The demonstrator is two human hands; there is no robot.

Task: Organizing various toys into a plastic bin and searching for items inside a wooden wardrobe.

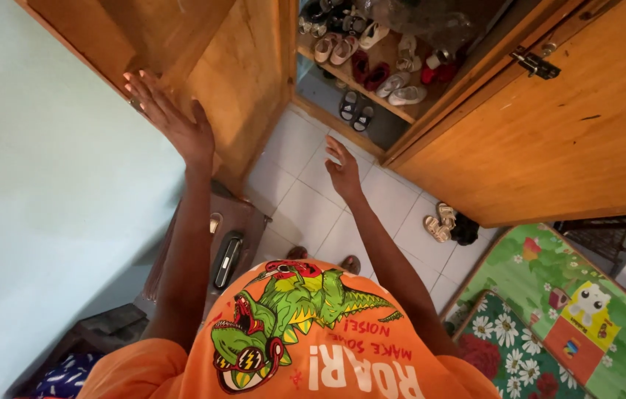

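My left hand (169, 111) presses flat, fingers spread, against the open wooden cupboard door (217, 52) near its edge. My right hand (342, 168) hangs empty in front of me, fingers loosely extended, over the white tiled floor (305, 207), reaching toward the cupboard opening. Inside the wooden cupboard, a low shelf (383, 55) holds several pairs of small shoes and sandals in white, red and pink. A dark pair of sandals (355, 109) lies on the cupboard floor below the shelf. I wear an orange shirt with a green dinosaur print.
The other cupboard door (556, 133) with a metal latch stands at the right. Tan sandals (438, 222) lie on the tiles by its base. A colourful floral play mat (549, 318) lies at bottom right. A brown suitcase (235, 240) stands by the pale wall on the left.
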